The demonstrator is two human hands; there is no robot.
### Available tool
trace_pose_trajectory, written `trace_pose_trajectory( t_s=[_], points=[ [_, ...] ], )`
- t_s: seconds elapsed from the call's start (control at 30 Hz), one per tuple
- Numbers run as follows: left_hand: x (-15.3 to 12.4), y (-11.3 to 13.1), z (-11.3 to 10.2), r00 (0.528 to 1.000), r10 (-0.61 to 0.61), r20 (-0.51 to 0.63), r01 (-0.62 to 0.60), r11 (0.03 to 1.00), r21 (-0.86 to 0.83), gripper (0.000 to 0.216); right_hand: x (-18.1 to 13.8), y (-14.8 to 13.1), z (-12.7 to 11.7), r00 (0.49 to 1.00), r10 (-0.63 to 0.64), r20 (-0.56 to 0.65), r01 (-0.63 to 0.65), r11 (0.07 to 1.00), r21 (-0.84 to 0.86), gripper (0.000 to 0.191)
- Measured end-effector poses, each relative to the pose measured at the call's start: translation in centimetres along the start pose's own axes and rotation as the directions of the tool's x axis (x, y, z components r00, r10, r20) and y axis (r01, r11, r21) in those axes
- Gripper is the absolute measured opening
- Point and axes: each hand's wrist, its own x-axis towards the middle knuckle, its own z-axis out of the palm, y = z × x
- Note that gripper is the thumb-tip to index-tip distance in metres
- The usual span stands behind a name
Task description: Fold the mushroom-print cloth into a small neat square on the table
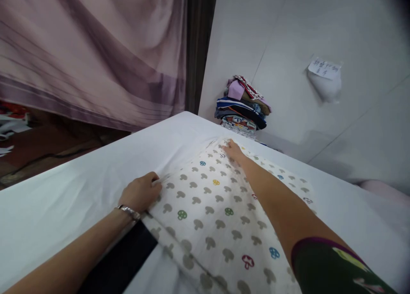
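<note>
A white cloth (221,208) with a print of grey and coloured mushrooms lies spread over a white-covered surface (41,225), its near end running out of view at the bottom. My left hand (141,192), with a bracelet at the wrist, is closed on the cloth's left edge, where small creases pull from the fingers. Farther off, my right hand (233,151) grips the cloth near its far corner. The right forearm crosses above the cloth and hides part of its right side. A dark flat strip (120,260) shows beside my left forearm.
A stack of folded clothes (241,104) stands past the far edge, against the pale wall (262,24). Pinkish curtain (105,50) hangs at the left. A paper with handwriting (324,69) is taped to the wall. Pinkish fabric (384,189) shows at the right edge.
</note>
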Motion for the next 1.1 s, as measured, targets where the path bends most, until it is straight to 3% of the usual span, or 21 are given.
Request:
trace_pose_trajectory(
  t_s=[0.13, 0.23, 0.3, 0.4, 0.57, 0.73, 1.1],
  points=[
    [-0.8, 0.5, -0.5, 1.000, 0.007, 0.016, -0.008, 0.998, 0.059, 0.032, -2.6, -0.8, 1.3, 0.982, -0.169, 0.089, 0.186, 0.954, -0.236, 0.063],
    [-1.4, 0.7, -0.9, 0.998, 0.018, -0.056, -0.011, 0.992, 0.124, 0.035, -5.0, -1.9, 2.2, 0.932, -0.314, 0.183, 0.360, 0.865, -0.349, 0.054],
    [-1.5, 0.5, -0.9, 0.997, 0.014, -0.076, -0.001, 0.986, 0.164, 0.037, -6.3, -2.3, 2.7, 0.901, -0.335, 0.275, 0.422, 0.824, -0.378, 0.049],
    [-1.4, 0.3, -0.5, 0.999, -0.003, -0.042, 0.012, 0.979, 0.205, 0.037, -7.2, -2.9, 3.3, 0.896, -0.294, 0.333, 0.420, 0.805, -0.420, 0.044],
    [-1.4, 0.4, -0.3, 0.997, 0.028, -0.070, -0.013, 0.977, 0.214, 0.038, -6.1, -4.0, 3.4, 0.912, -0.309, 0.270, 0.407, 0.771, -0.490, 0.035],
    [-1.5, 0.1, -0.6, 0.984, 0.108, -0.142, -0.076, 0.974, 0.215, 0.033, -3.8, -5.0, 3.5, 0.942, -0.253, 0.219, 0.334, 0.759, -0.559, 0.043],
    [-1.3, -0.3, 0.1, 0.964, 0.209, -0.165, -0.164, 0.954, 0.251, 0.027, -1.3, -5.8, 3.8, 0.938, -0.149, 0.312, 0.326, 0.681, -0.656, 0.031]
  ],
)
